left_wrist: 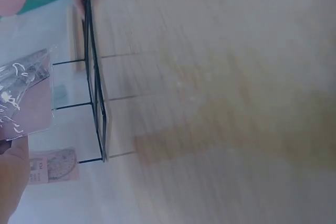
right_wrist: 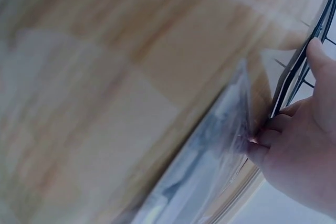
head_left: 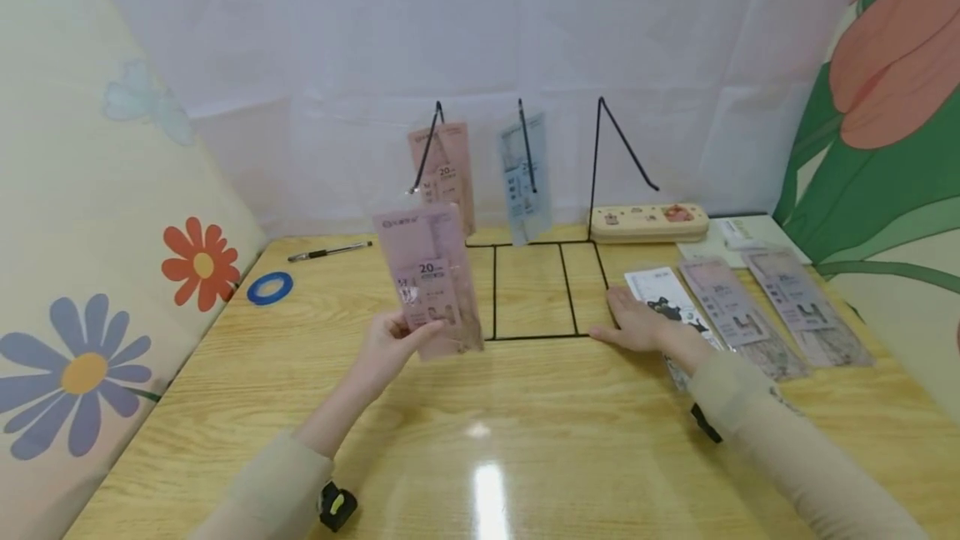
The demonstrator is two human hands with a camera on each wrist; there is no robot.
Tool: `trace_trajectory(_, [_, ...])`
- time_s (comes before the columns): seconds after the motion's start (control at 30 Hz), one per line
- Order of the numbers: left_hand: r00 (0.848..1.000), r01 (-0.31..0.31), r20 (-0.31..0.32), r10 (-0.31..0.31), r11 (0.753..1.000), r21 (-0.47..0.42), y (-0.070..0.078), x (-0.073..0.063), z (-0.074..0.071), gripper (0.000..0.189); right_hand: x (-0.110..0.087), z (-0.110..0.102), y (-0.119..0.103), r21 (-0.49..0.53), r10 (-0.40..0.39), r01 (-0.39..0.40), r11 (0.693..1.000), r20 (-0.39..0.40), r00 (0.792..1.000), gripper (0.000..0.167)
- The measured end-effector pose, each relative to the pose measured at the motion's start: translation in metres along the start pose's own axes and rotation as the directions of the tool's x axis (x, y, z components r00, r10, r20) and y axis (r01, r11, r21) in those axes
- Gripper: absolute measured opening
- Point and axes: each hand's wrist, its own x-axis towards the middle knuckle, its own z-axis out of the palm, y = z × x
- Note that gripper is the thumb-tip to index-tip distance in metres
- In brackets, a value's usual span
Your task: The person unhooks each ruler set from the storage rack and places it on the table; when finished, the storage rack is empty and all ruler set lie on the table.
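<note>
My left hand (head_left: 386, 352) pinches the lower left part of a pink packet (head_left: 427, 273) in clear plastic, marked "20". The packet stands upright in front of the left hook of a black wire rack (head_left: 534, 337). At the rack's front right corner, my right hand (head_left: 637, 323) rests on the base wires, thumb and fingers spread. In the right wrist view the thumb (right_wrist: 316, 56) lies on the wire. A pinkish packet (head_left: 459, 157) hangs at the left hook and a blue packet (head_left: 517, 182) on the middle one. No packet hangs from the right hook (head_left: 626, 144).
Right of the rack lie a white packet (head_left: 660, 286) with a black drawing and two pinkish packets (head_left: 723, 298). A cream case (head_left: 648, 223) sits behind them, beside a white booklet (head_left: 772, 227). At left are a pen (head_left: 330, 252) and a blue ring (head_left: 270, 288).
</note>
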Motion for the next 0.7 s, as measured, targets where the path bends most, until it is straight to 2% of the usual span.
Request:
trace_trajectory(0.13, [1.000, -0.023, 0.020, 0.023, 1.000, 0.006, 0.002, -0.018, -0.010, 0.022, 0.001, 0.001, 0.002, -0.006, -0.001, 0.001, 1.000, 0.005, 1.000, 0.088])
trace_trajectory(0.27, [0.999, -0.009, -0.030, 0.010, 1.000, 0.010, 0.002, -0.028, -0.027, 0.011, 0.002, 0.001, 0.004, -0.013, -0.005, 0.005, 1.000, -0.002, 1.000, 0.088])
trace_trajectory(0.37, [0.993, 0.057, -0.102, -0.054, 0.998, 0.020, 0.000, -0.027, -0.042, 0.013, 0.000, 0.000, 0.004, -0.006, -0.012, 0.012, 1.000, -0.012, 1.000, 0.088])
trace_trajectory(0.43, [0.983, 0.122, -0.146, -0.114, 0.991, 0.047, -0.003, -0.023, -0.052, 0.026, 0.000, -0.001, 0.003, -0.005, -0.012, 0.012, 1.000, -0.014, 1.000, 0.087])
trace_trajectory(0.53, [0.961, 0.237, -0.180, -0.211, 0.962, 0.138, -0.009, -0.014, -0.065, 0.049, 0.000, 0.000, 0.003, -0.006, -0.013, 0.013, 1.000, -0.015, 1.000, 0.087])
trace_trajectory(0.63, [0.929, 0.360, -0.185, -0.321, 0.901, 0.242, -0.014, -0.003, -0.074, 0.059, 0.000, 0.001, 0.003, -0.003, -0.015, 0.015, 1.000, -0.015, 1.000, 0.087])
trace_trajectory(0.7, [0.898, 0.437, -0.177, -0.403, 0.861, 0.259, -0.017, 0.004, -0.076, 0.060, 0.001, 0.002, 0.002, 0.005, -0.018, 0.018, 1.000, -0.012, 1.000, 0.087])
